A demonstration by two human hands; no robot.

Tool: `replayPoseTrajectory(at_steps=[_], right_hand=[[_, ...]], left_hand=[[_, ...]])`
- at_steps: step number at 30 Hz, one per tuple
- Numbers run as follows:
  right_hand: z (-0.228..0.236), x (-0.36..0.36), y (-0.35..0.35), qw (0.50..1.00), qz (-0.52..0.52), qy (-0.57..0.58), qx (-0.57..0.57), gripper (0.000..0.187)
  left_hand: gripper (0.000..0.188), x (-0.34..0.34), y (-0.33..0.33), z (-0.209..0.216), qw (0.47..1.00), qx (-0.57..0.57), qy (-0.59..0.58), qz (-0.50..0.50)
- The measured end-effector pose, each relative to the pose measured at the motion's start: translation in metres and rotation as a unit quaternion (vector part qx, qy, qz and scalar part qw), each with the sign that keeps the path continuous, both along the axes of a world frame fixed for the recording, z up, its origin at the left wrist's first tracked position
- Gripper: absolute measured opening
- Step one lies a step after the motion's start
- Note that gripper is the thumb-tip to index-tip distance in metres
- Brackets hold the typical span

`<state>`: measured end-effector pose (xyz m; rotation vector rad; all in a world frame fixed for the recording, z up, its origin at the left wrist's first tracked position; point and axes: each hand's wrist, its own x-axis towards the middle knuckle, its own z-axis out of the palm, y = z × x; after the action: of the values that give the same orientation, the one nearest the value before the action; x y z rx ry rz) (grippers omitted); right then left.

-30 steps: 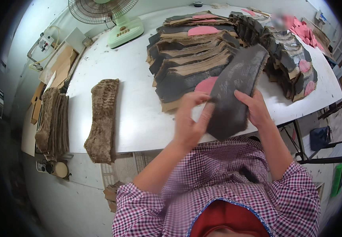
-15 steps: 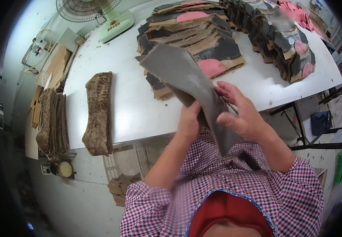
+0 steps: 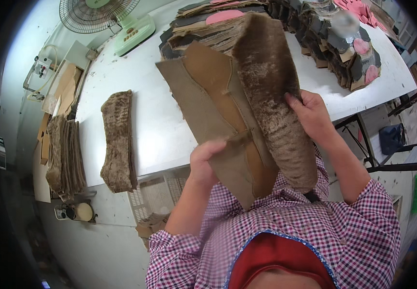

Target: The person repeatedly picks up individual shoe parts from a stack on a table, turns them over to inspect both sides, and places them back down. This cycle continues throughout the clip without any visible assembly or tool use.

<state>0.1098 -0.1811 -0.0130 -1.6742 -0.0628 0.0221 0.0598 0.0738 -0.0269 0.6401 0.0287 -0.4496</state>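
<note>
Left hand is clamped on the tan backing, right hand is gripping the fuzzy side, so this plush fabric panel's spread open over the white worktop's near edge.

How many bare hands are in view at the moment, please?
2: the left hand at the left edge of the smooth brown panel, the right hand on the right edge of the furry brown panel. Some fingers are hidden.
</note>
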Motion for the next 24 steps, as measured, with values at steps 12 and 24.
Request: replayPoseTrajectory(at_steps=[12,24], right_hand=[[-0.032,-0.011,0.046,0.979,0.140,0.100,0.108,0.026],[0.036,-0.046,0.031,0.939,-0.028,-0.268,-0.213,0.012]], left_hand=[[0.059,-0.023,-0.028,0.002,0.997,-0.071,-0.006,0.005],[0.055,-0.026,-0.033,-0.005,0.999,0.042,0.002,0.021]])
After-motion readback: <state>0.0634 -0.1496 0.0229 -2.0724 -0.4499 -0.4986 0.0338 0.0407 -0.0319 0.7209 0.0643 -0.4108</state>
